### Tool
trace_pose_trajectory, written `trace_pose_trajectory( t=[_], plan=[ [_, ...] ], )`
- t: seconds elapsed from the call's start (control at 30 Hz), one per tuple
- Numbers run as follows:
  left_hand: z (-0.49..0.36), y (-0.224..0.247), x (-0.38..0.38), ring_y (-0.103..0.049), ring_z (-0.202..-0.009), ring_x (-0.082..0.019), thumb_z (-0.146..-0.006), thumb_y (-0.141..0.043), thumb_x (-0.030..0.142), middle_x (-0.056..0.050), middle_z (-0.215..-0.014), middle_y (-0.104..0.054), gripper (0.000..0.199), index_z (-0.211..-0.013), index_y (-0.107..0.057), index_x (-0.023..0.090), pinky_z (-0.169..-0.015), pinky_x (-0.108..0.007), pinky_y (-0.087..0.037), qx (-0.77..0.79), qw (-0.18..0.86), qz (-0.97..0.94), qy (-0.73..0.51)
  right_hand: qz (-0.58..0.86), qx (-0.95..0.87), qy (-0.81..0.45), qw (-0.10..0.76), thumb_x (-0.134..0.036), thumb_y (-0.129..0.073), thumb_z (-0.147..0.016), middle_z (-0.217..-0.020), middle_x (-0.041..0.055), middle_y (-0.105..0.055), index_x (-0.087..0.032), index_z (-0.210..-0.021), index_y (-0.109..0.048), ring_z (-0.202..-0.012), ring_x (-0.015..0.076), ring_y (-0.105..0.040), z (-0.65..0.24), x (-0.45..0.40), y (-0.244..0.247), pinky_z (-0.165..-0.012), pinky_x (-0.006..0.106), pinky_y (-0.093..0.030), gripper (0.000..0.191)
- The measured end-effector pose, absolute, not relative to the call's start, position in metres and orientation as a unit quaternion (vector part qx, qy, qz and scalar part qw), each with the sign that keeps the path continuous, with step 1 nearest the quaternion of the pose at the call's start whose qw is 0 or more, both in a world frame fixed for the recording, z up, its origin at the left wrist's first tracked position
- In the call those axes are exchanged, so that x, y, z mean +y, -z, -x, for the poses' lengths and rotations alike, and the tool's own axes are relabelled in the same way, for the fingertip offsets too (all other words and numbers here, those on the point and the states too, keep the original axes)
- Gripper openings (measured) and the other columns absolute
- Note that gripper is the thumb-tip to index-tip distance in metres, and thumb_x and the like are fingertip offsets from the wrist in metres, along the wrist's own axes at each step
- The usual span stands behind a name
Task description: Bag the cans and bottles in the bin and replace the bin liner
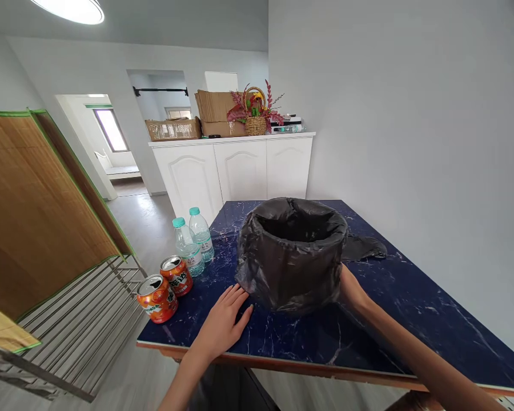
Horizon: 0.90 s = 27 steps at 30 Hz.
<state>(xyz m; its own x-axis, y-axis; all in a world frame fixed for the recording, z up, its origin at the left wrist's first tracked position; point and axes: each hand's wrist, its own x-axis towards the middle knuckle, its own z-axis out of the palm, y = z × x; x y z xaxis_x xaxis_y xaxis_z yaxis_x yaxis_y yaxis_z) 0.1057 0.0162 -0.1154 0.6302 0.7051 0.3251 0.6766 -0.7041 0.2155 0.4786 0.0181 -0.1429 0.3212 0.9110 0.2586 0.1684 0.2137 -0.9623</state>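
A trash bin (297, 274), wrapped in a black plastic bag that is folded over its rim, stands upright on the dark blue marbled table (278, 342). My left hand (228, 315) lies palm down on the tabletop with fingers stretched out, the fingertips at the bin's lower left side. Against the lower right side of the bin rests my right hand (352, 290); its fingers are hidden behind the bag. A flat piece of black plastic (364, 248) lies on the table behind and to the right of the bin.
Two orange drink cans (157, 299) and two clear water bottles (189, 248) with teal caps stand along the table's left edge. A metal rack (89, 319) is at the left. Behind the table, a white cabinet (240, 171) carries cardboard boxes and a flower basket (256, 124).
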Motion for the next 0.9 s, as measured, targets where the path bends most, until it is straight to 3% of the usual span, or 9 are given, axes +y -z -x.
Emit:
trace_pose_trajectory(
  t=[0.1,0.23,0.33,0.47,0.63,0.77,0.83,0.9],
  plan=[
    [-0.107,0.109,0.012,-0.068,-0.133,-0.026,-0.111,-0.045,0.034,-0.008,-0.139,-0.074,0.034,-0.133,-0.07,0.025,-0.124,-0.049,-0.047,0.381,0.022,-0.904,-0.193,0.528,-0.518,-0.317,0.594,-0.081,-0.054,-0.093,-0.116,0.0062,-0.082,-0.031,-0.115,-0.081,-0.126,0.036,-0.069,-0.48,0.037,0.132,-0.108,0.048,-0.056,0.061],
    [-0.098,0.093,0.008,-0.075,-0.112,-0.027,-0.108,-0.047,0.024,-0.008,-0.117,-0.08,0.027,-0.117,-0.073,0.023,-0.101,-0.046,-0.06,0.379,-0.056,-0.899,-0.213,0.523,-0.509,-0.336,0.595,-0.09,-0.047,-0.089,-0.097,0.0112,-0.082,-0.022,-0.101,-0.081,-0.101,0.0361,-0.072,-0.493,0.058,0.133,-0.087,0.044,-0.06,0.077],
    [-0.09,0.058,0.014,-0.074,-0.092,-0.026,-0.106,-0.048,0.024,-0.008,-0.098,-0.08,0.026,-0.108,-0.073,0.022,-0.085,-0.042,-0.058,0.407,-0.139,-0.869,-0.244,0.531,-0.494,-0.338,0.599,-0.093,-0.046,-0.087,-0.084,0.0106,-0.078,-0.02,-0.093,-0.078,-0.085,0.0318,-0.069,-0.502,0.064,0.141,-0.077,0.04,-0.057,0.08],
    [-0.089,-0.012,0.048,-0.069,-0.106,-0.034,-0.105,-0.049,0.03,-0.013,-0.111,-0.077,0.029,-0.121,-0.072,0.021,-0.093,-0.049,-0.052,0.461,-0.249,-0.809,-0.268,0.539,-0.497,-0.34,0.589,-0.087,-0.058,-0.084,-0.076,0.0065,-0.072,-0.021,-0.081,-0.072,-0.075,0.0262,-0.063,-0.507,0.063,0.147,-0.073,0.036,-0.054,0.067],
    [-0.094,-0.075,0.121,-0.053,-0.139,-0.043,-0.104,-0.045,0.033,-0.024,-0.146,-0.064,0.046,-0.141,-0.063,0.012,-0.115,-0.057,-0.037,0.578,-0.292,-0.744,-0.167,0.547,-0.516,-0.333,0.568,-0.082,-0.059,-0.085,-0.071,0.0049,-0.069,-0.023,-0.076,-0.069,-0.074,0.0258,-0.063,-0.506,0.063,0.146,-0.073,0.036,-0.053,0.061],
    [-0.095,-0.085,0.16,-0.062,-0.13,-0.047,-0.099,-0.053,0.033,-0.025,-0.119,-0.078,0.042,-0.129,-0.069,0.009,-0.122,-0.067,-0.022,0.611,-0.261,-0.738,-0.12,0.551,-0.533,-0.328,0.553,-0.08,-0.055,-0.089,-0.066,0.0042,-0.067,-0.023,-0.077,-0.07,-0.074,0.0263,-0.064,-0.506,0.064,0.146,-0.073,0.035,-0.053,0.06],
    [-0.097,-0.084,0.166,-0.068,-0.122,-0.044,-0.099,-0.054,0.032,-0.022,-0.11,-0.081,0.038,-0.125,-0.071,0.011,-0.121,-0.067,-0.025,0.615,-0.242,-0.743,-0.105,0.552,-0.538,-0.325,0.548,-0.078,-0.054,-0.09,-0.066,0.0042,-0.067,-0.022,-0.078,-0.07,-0.073,0.0262,-0.064,-0.506,0.065,0.148,-0.073,0.035,-0.053,0.06],
    [-0.101,-0.083,0.163,-0.072,-0.116,-0.041,-0.1,-0.053,0.031,-0.02,-0.113,-0.081,0.036,-0.126,-0.071,0.014,-0.116,-0.061,-0.036,0.61,-0.23,-0.752,-0.103,0.554,-0.542,-0.322,0.544,-0.076,-0.053,-0.091,-0.067,0.0042,-0.068,-0.022,-0.078,-0.071,-0.073,0.026,-0.065,-0.507,0.066,0.149,-0.073,0.035,-0.053,0.058]
  ],
)
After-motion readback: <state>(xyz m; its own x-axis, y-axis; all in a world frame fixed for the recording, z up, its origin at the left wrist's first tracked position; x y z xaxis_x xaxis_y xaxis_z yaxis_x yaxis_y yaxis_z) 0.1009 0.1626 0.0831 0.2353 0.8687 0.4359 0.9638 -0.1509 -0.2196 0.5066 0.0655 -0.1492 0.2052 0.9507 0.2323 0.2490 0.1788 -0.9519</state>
